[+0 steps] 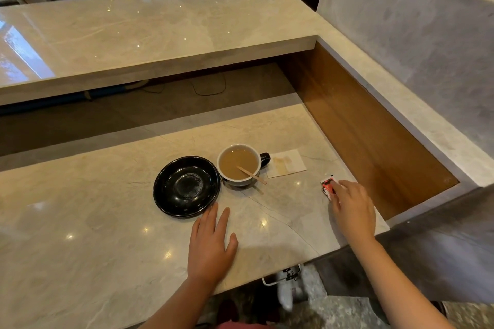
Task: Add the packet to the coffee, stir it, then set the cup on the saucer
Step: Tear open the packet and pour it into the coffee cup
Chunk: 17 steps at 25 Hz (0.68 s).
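Evidently the small red-and-white packet (328,187) is being reached by the right hand (352,208), fingers touching, grip unclear; lifting and tearing is called for next. The left hand (211,242) lies flat, empty.

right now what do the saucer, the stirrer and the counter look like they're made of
Saucer: glossy black, probably glazed ceramic, since it mirrors the lights. Stirrer: thin pale tan stick leaning in the cup, likely bare wood. Counter: polished cream stone, marble by its veins and bright reflections, though it could be a look-alike.
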### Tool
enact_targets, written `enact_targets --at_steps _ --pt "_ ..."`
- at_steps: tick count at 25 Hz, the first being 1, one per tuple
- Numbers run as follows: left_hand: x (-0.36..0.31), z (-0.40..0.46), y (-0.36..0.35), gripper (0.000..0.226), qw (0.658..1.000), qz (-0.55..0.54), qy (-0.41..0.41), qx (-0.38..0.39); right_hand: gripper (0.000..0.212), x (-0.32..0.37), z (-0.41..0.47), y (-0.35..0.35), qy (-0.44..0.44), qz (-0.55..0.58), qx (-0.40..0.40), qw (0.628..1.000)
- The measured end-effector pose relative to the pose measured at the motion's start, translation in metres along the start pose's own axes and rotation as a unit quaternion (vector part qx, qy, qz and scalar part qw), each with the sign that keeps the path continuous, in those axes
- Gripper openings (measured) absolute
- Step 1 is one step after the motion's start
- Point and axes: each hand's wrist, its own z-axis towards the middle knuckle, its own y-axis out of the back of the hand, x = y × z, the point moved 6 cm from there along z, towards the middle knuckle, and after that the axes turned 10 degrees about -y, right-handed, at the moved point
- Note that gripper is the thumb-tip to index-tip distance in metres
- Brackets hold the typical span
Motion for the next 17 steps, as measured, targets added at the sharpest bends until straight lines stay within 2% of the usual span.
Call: enact_targets --at_steps 1,3,5,10,13,15,17 --pt "0.0 0.0 0.0 0.064 1.0 0.001 0.0 0.0 0.025 0.003 -0.006 -0.004 0.037 -0.006 0.001 0.999" --pt "0.0 0.0 0.001 0.062 1.0 0.002 -0.004 -0.001 0.03 0.005 -0.015 -0.012 0.057 -0.022 0.018 0.998" --pt "-0.001 0.0 0.001 0.061 1.0 0.004 -0.008 0.001 0.04 0.003 -0.021 -0.02 0.052 -0.046 0.04 0.997" --pt "0.0 0.0 0.002 0.059 1.0 0.004 -0.013 0.0 0.042 0.011 -0.025 -0.019 0.016 -0.07 0.041 0.997" --pt "-0.001 0.0 0.003 0.058 1.0 -0.004 -0.021 -0.008 0.043 0.037 -0.024 -0.007 0.012 -0.005 0.023 1.0" --pt "-0.002 0.0 0.004 0.058 1.0 -0.007 -0.024 -0.012 0.048 0.072 -0.029 0.0 0.07 0.068 0.024 0.995" --pt "-0.001 -0.001 0.004 0.059 1.0 -0.007 -0.023 -0.012 0.054 0.108 -0.036 0.001 0.15 0.093 0.026 0.984"
